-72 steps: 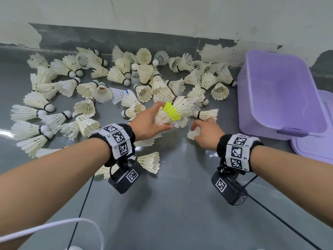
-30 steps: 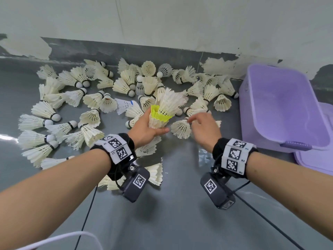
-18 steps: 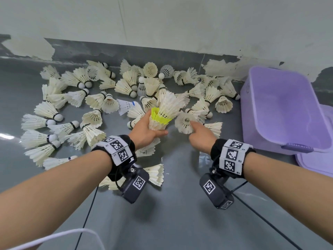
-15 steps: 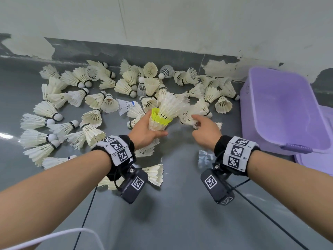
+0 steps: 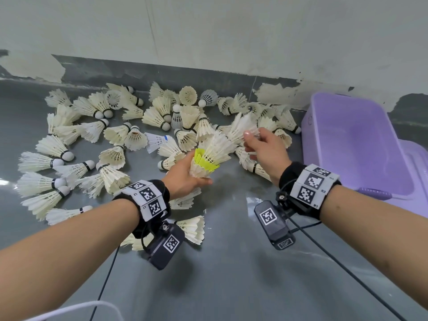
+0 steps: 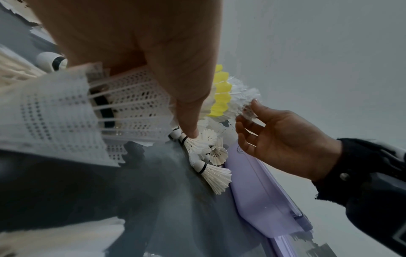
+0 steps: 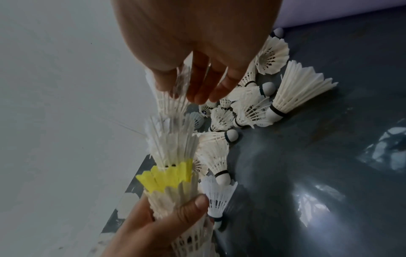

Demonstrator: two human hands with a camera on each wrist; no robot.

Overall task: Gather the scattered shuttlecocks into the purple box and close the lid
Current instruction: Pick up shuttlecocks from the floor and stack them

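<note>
Above the nested stack [image 5: 209,158] gripped in the left hand [image 5: 185,179], the right hand [image 5: 264,147] now pinches a freshly lifted shuttlecock [image 5: 243,126], ready for nesting; the purple box [image 5: 361,144] remains empty

1. The right hand [image 7: 197,52] pinches a white shuttlecock [image 7: 173,97] by its feathers, thumb against fingers.
2. The left hand [image 7: 158,226] grips a nested stack [image 7: 173,173] – one yellow skirt among white ones.
3. Loose shuttlecocks [image 7: 285,93] lie on the grey floor [image 7: 307,173]; some overlap.
</note>
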